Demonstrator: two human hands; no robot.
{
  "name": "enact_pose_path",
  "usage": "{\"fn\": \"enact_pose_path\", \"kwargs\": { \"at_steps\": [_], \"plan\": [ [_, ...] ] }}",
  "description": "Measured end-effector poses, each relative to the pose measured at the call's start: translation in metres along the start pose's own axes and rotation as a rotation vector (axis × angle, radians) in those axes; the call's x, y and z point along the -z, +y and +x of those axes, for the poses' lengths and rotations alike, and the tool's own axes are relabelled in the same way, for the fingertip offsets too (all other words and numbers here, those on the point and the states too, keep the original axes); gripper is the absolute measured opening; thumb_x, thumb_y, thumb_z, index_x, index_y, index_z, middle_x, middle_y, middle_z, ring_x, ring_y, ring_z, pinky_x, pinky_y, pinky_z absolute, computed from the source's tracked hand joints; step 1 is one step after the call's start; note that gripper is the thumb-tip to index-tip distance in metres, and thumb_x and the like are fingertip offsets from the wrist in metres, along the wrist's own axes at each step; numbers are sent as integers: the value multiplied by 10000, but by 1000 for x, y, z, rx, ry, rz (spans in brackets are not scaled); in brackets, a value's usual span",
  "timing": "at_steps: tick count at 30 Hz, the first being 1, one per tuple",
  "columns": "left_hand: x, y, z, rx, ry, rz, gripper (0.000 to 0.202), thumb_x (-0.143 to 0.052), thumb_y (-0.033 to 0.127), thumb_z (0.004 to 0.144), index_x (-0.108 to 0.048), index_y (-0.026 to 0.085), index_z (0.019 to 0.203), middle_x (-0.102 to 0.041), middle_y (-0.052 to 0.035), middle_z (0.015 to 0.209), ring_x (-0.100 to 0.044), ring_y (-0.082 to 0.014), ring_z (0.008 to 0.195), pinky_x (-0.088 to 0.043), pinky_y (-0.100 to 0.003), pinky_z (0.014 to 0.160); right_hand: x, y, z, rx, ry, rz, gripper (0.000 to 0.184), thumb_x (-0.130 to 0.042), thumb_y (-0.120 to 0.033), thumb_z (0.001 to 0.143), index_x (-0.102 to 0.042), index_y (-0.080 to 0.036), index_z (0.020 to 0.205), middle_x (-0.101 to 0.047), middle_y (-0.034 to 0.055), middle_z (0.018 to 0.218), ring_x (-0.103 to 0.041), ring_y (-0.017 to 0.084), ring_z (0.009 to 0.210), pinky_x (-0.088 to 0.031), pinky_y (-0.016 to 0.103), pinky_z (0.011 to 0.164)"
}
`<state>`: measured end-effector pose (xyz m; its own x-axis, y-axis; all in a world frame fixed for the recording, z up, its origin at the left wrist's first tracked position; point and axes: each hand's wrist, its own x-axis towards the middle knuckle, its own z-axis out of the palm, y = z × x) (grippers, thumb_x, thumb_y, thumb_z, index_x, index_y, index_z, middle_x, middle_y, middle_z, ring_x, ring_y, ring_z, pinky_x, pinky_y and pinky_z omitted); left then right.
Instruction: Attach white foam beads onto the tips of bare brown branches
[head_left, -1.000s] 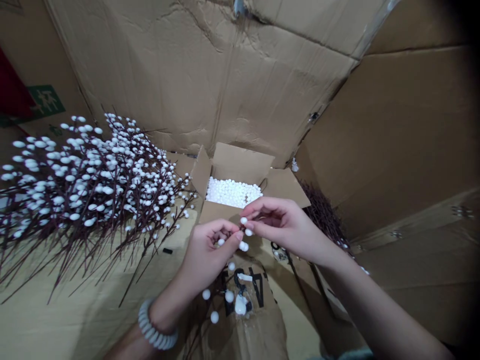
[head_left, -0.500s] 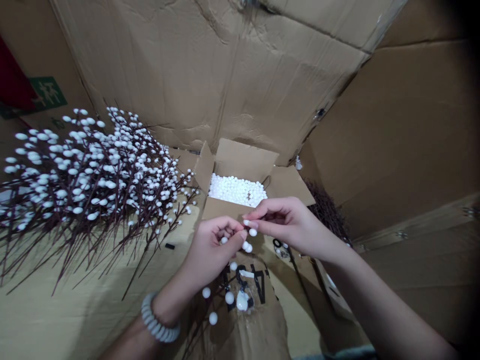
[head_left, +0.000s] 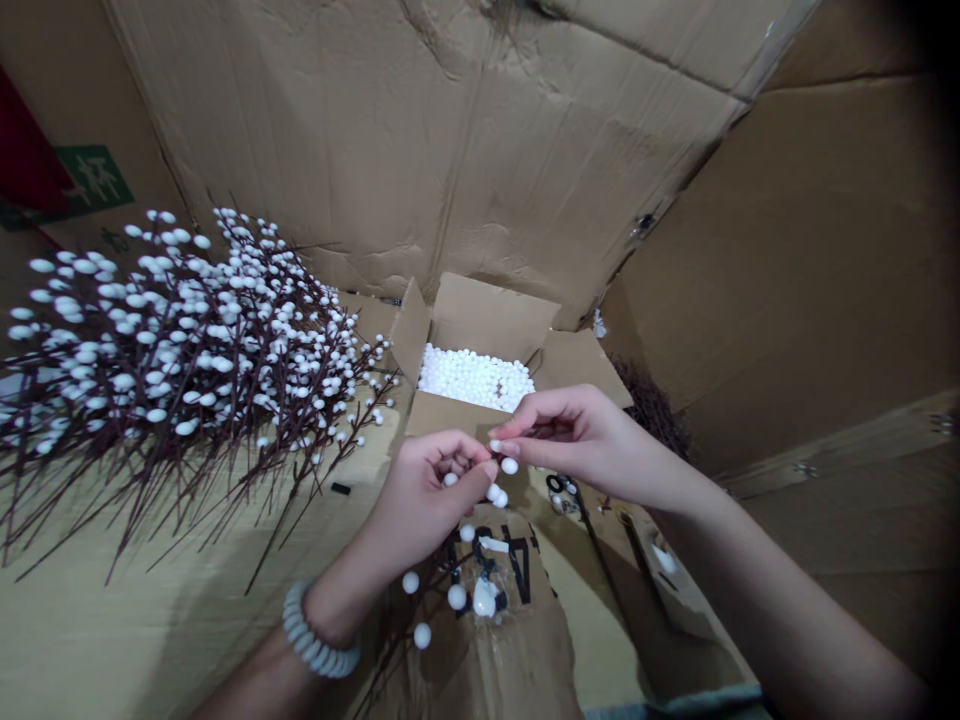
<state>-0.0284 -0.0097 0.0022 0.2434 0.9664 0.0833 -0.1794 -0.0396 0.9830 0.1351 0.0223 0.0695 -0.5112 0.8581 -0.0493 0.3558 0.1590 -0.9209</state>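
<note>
My left hand point(head_left: 439, 490) is closed on a dark stem of a berry branch point(head_left: 386, 650), whose white balls show below and beside the fingers. My right hand point(head_left: 566, 435) pinches a small white ball point(head_left: 496, 446) between thumb and fingertips, right by the tip of a twig at the left thumb. Another white ball point(head_left: 509, 466) hangs just under the right fingertips. Behind the hands stands an open cardboard box point(head_left: 491, 287) full of loose white balls point(head_left: 469, 375). Under the branch lies a piece of cardboard point(head_left: 525, 640) with black print and a white blob of glue point(head_left: 484, 597).
A large pile of white-berried branches point(head_left: 202, 350) fills the left side of the table point(head_left: 90, 640). A bundle of dark twigs point(head_left: 656, 410) lies behind my right forearm. Tall cardboard walls point(head_left: 337, 130) enclose the back and right. A small black piece point(head_left: 340, 489) rests on the table.
Both hands stay almost in place, fingertips together at the twig. The lower balls of the branch have shifted slightly left, and the view has moved a little.
</note>
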Motion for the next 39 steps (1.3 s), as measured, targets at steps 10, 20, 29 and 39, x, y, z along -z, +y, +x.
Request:
{"fn": "enact_pose_path", "kwargs": {
  "at_steps": [10, 20, 29, 39],
  "plan": [
    [0, -1, 0, -2, 25, 70, 119, -582, 253, 732, -575, 152, 669, -523, 30, 533, -455, -74, 438, -354, -180, 400, -1, -2, -1, -28, -2, 2, 124, -752, -272, 699, -711, -159, 732, -715, 24, 725, -615, 103, 639, -472, 222, 586],
    [-1, -1, -2, -16, 13, 67, 109, -586, 233, 734, -579, 147, 668, -523, 26, 545, -438, -69, 456, -330, -180, 407, 0, -1, 0, -34, -3, -10, 150, -762, -299, 688, -724, -162, 736, -715, 32, 715, -611, 106, 636, -473, 228, 584],
    [-1, -1, 0, -17, 28, 89, 111, -585, 240, 728, -564, 163, 651, -536, 23, 555, -455, -78, 468, -354, -190, 418, 1, -2, 3, -27, -48, 20, 152, -770, -305, 674, -719, -167, 713, -710, 32, 718, -615, 112, 632, -483, 247, 591],
    [-2, 0, -2, -25, 21, 73, 97, -573, 208, 734, -560, 154, 654, -518, 32, 545, -434, -69, 460, -328, -179, 410, 2, -1, 5, -31, -100, 23, 123, -761, -261, 683, -695, -159, 707, -705, 18, 727, -616, 101, 643, -479, 236, 613]
  ]
}}
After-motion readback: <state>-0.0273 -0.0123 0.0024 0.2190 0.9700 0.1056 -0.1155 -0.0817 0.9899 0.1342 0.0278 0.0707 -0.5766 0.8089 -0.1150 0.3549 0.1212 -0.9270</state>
